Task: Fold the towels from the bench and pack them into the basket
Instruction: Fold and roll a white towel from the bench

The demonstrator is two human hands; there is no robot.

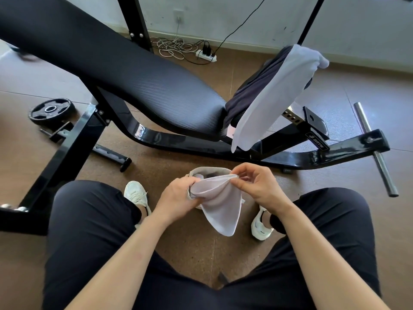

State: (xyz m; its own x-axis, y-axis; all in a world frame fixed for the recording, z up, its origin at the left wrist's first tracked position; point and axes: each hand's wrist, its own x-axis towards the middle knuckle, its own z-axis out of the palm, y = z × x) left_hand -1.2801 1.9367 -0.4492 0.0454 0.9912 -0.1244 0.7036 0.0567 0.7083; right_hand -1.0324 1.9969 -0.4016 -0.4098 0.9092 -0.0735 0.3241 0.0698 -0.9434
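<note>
A small white towel (pixel 220 205) hangs between my knees, held at its top edge. My left hand (pixel 178 198) grips its left corner and my right hand (pixel 257 186) pinches its right corner. Right behind it on the floor stands a light grey fabric basket (pixel 207 170), mostly hidden by the towel and my hands. On the black padded bench (pixel 138 79), at its far right end, a long white towel (pixel 274 95) drapes over a dark towel (pixel 252 88).
The bench's black steel frame (pixel 290 155) runs across the floor in front of my feet in white shoes. A weight plate (pixel 52 110) lies at the left. A power strip with cables (pixel 205 55) sits by the wall. A steel bar (pixel 375 148) sticks out at right.
</note>
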